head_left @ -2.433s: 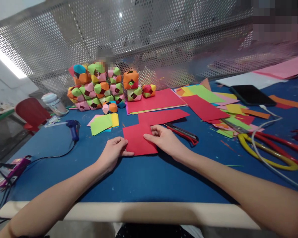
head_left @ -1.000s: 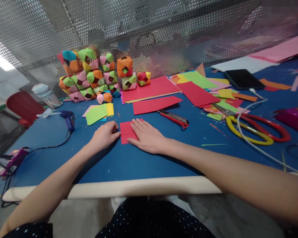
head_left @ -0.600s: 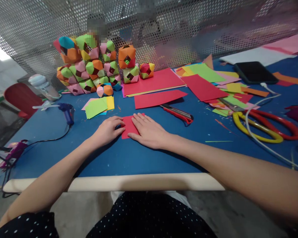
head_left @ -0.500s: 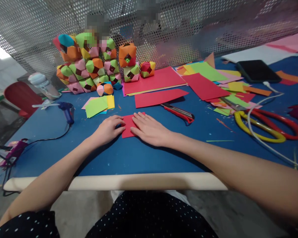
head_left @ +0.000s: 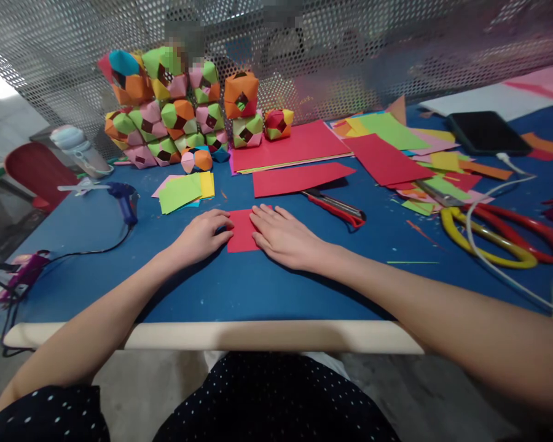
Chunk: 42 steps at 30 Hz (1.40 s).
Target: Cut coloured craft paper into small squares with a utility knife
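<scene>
A small red paper piece (head_left: 243,232) lies flat on the blue table between both hands. My left hand (head_left: 206,234) rests at its left edge, fingers slightly curved and the thumb apart, fingertips touching the paper. Flat over the paper's right side lies my right hand (head_left: 288,236), fingers stretched out and covering that part of it. Just beyond are a long red paper strip (head_left: 299,179) and a red utility knife (head_left: 336,207), which neither hand touches. A small stack of colored paper pieces (head_left: 182,192) sits ahead of my left hand.
Folded paper cubes (head_left: 166,116) are stacked against the perforated metal panel. At left are a blue glue gun (head_left: 126,202) and a bottle (head_left: 80,150). Paper scraps, large scissors (head_left: 488,236), a phone (head_left: 488,132) and its white cable occupy the right side.
My right hand has slid slightly right on the red paper, so more of the paper shows. My left hand stays at the left edge. The view has shifted a little.
</scene>
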Tool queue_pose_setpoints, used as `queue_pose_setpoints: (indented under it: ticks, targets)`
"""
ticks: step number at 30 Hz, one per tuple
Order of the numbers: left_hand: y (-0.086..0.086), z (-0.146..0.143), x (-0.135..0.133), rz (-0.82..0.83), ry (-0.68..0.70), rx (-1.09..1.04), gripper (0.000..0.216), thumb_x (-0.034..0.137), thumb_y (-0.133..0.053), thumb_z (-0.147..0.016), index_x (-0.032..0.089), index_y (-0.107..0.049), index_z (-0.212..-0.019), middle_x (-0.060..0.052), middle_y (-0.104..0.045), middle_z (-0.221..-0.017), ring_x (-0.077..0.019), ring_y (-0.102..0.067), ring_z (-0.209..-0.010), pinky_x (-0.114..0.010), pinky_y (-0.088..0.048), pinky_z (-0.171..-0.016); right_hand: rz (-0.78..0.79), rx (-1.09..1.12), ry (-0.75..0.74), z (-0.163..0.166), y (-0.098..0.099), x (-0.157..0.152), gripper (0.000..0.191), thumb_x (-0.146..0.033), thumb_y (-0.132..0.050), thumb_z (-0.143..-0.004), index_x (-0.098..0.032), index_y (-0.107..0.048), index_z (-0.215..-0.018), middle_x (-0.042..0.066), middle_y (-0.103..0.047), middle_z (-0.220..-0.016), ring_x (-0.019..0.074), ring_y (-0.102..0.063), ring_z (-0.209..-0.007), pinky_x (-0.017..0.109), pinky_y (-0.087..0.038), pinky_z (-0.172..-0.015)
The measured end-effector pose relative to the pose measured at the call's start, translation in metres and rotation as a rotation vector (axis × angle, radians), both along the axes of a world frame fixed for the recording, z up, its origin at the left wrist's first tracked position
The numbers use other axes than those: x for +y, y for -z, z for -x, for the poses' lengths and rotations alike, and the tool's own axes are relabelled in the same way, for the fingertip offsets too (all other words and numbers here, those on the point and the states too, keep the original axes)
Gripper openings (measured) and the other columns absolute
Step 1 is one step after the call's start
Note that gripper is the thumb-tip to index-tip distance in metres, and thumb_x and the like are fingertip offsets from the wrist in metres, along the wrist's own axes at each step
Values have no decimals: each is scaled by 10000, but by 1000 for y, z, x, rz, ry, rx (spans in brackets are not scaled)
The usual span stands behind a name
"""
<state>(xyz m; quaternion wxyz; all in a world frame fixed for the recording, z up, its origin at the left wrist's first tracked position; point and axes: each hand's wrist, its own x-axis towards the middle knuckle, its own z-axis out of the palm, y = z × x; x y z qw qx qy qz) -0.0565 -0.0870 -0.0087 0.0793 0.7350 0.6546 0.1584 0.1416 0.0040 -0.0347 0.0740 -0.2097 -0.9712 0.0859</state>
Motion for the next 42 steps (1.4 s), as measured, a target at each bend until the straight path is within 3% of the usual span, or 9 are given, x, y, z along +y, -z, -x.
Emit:
queue_pose_setpoints:
  ticks: [11,15,18,20,24,28,34,42]
  targets:
    - [-1,-3,-2,20,26,105,229,353,-596,-900,166,-630,-1027,-138,-612,-1237,-258,-581,-1166,-427,-450,-1008,14,30,-14,-1,2,2,626,-347,-218,-956,-8,-398,-1450,201,-336,-1550,314,-269,-1456,508,-209,-1179]
    - [-2,-5,-5,76,20,161,294,358,-552,-930,160,-597,-1143,-159,-452,-1484,-306,-367,-1411,-522,-296,-1139,11,11,-15,-1,4,3,644,-368,-207,-963,-2,-368,-1468,199,-303,-1562,310,-251,-1462,509,-187,-1186]
    - [-3,-6,-5,123,98,231,407,309,-431,-985,172,-471,-1366,-124,-290,-1586,-271,-178,-1493,-531,-148,-1196,26,-30,-8,0,3,2,660,-374,-198,-964,4,-319,-1491,192,-253,-1581,303,-222,-1471,494,-170,-1194]
    - [-1,-8,-4,139,186,240,456,216,-351,-991,176,-390,-1444,-115,-259,-1595,-232,-142,-1500,-505,-123,-1208,46,-33,-3,0,2,2,662,-372,-203,-960,-5,-303,-1501,184,-241,-1586,296,-212,-1474,486,-163,-1197]
    - [6,-12,-2,150,291,162,525,90,-327,-932,149,-391,-1449,-143,-268,-1582,-195,-212,-1482,-425,-227,-1200,75,-25,15,0,2,2,666,-394,-208,-956,-24,-322,-1497,176,-223,-1593,293,-176,-1483,494,-144,-1200]
    - [10,-10,-2,159,258,179,506,116,-362,-935,173,-418,-1435,-122,-317,-1568,-188,-264,-1466,-410,-249,-1196,117,-47,82,-4,1,3,739,-492,-218,-949,-14,-285,-1509,186,-198,-1596,300,-143,-1488,517,-131,-1199]
    - [9,-6,-2,142,286,209,495,143,-390,-935,150,-434,-1427,-139,-312,-1568,-200,-290,-1457,-396,-266,-1192,81,-132,45,-23,-2,7,781,-554,-242,-951,-18,-252,-1519,183,-181,-1592,299,-141,-1490,558,-106,-1191]
    - [0,-8,-1,178,269,243,501,150,-378,-923,153,-445,-1419,-125,-325,-1567,-198,-308,-1451,-354,-276,-1182,26,-26,32,-56,-2,-1,723,-563,-239,-973,-77,-348,-1498,169,-282,-1568,305,-223,-1470,557,-173,-1186]
